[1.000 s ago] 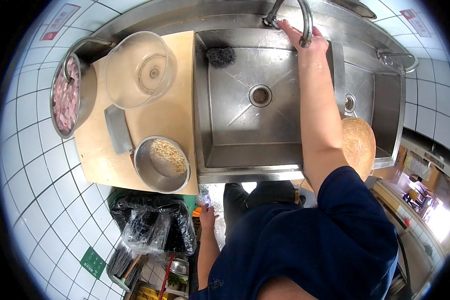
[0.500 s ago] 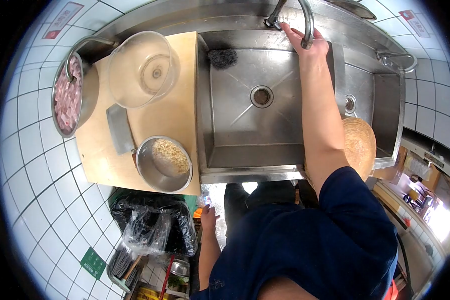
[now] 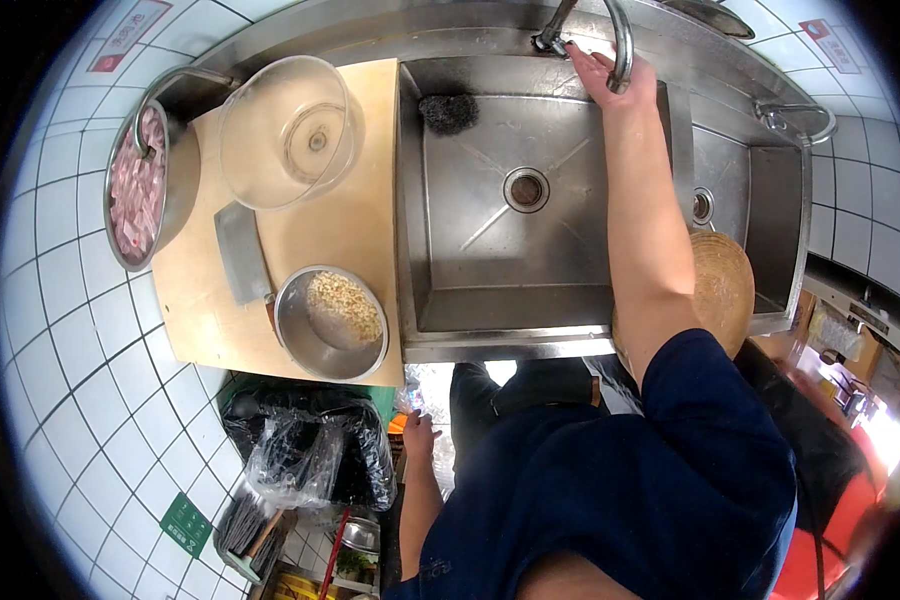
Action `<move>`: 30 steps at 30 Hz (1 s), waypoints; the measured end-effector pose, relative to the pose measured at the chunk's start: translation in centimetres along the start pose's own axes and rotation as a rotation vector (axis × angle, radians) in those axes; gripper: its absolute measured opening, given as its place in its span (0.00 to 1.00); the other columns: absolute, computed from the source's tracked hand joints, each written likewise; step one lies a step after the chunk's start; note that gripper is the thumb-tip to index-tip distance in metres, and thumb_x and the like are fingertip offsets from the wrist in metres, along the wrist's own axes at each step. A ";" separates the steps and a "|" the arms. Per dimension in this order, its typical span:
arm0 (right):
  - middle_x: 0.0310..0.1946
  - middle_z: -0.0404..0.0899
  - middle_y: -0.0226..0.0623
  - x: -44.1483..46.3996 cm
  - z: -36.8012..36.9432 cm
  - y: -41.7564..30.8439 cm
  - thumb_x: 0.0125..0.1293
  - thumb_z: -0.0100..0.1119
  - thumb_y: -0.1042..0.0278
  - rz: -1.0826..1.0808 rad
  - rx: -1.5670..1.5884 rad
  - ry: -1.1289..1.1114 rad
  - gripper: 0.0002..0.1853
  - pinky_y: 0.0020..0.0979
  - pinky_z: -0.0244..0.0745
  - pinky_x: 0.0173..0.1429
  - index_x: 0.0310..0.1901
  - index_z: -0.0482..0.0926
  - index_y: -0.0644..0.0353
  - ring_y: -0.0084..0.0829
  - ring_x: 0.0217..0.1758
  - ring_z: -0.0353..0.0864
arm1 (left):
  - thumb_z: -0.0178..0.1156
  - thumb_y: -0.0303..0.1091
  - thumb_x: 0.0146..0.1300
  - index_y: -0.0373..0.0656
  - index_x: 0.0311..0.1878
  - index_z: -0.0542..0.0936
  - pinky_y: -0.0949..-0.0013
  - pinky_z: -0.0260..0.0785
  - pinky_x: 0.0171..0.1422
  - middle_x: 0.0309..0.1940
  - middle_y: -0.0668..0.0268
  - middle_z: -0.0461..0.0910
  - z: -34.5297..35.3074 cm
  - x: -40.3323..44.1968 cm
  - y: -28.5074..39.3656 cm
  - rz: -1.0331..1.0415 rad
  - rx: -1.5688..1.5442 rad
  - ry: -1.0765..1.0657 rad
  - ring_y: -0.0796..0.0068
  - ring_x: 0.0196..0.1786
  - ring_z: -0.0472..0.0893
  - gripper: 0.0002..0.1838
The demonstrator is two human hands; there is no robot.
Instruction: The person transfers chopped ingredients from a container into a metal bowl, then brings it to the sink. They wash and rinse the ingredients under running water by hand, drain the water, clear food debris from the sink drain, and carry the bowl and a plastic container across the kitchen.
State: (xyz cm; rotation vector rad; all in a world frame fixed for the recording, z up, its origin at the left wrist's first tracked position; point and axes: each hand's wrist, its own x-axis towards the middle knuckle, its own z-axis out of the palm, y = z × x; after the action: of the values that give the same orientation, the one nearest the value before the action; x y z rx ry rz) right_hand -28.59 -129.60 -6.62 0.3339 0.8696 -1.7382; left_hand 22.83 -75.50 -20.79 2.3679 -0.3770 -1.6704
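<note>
My right hand [image 3: 615, 80] reaches to the back of the steel sink [image 3: 510, 270], partly behind the curved tap spout [image 3: 622, 50]. Its fingertips are at the tap handle [image 3: 550, 42] and appear to grip it. No water is visible in the basin, where a dark scouring pad [image 3: 449, 114] lies at the back left, apart from the drain [image 3: 525, 189]. My left hand [image 3: 420, 435] hangs low at my side, its fingers loosely apart and nothing visible in them.
On the wooden board [image 3: 200, 335] are a clear plastic bowl [image 3: 288, 130], a cleaver [image 3: 238, 255] and a steel bowl [image 3: 310, 350] of chopped pale pieces. A basin of raw meat [image 3: 138, 190] stands left. A round tan object [image 3: 725, 290] sits right. Below is a black-lined bin [image 3: 360, 470].
Both hands stay in nearly the same place, with the view slightly shifted. At the lower right, a person in black and red has come into view behind me.
</note>
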 end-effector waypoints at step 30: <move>0.66 0.70 0.56 -7.5 -7.6 14.8 0.63 0.62 0.61 -0.374 -2.733 -0.436 0.24 0.46 0.75 0.66 0.60 0.77 0.58 0.53 0.66 0.73 | 0.53 0.27 0.69 0.30 0.67 0.69 0.66 0.85 0.39 0.51 0.53 0.76 -3.4 -2.1 2.7 0.275 -0.240 0.269 0.66 0.45 0.82 0.24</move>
State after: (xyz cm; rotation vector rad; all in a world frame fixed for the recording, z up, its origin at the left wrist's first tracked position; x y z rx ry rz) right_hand -13.93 -120.72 -12.95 -1.8789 1.9822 0.3716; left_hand 25.11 -77.28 -16.92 2.2066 -0.4059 -1.1867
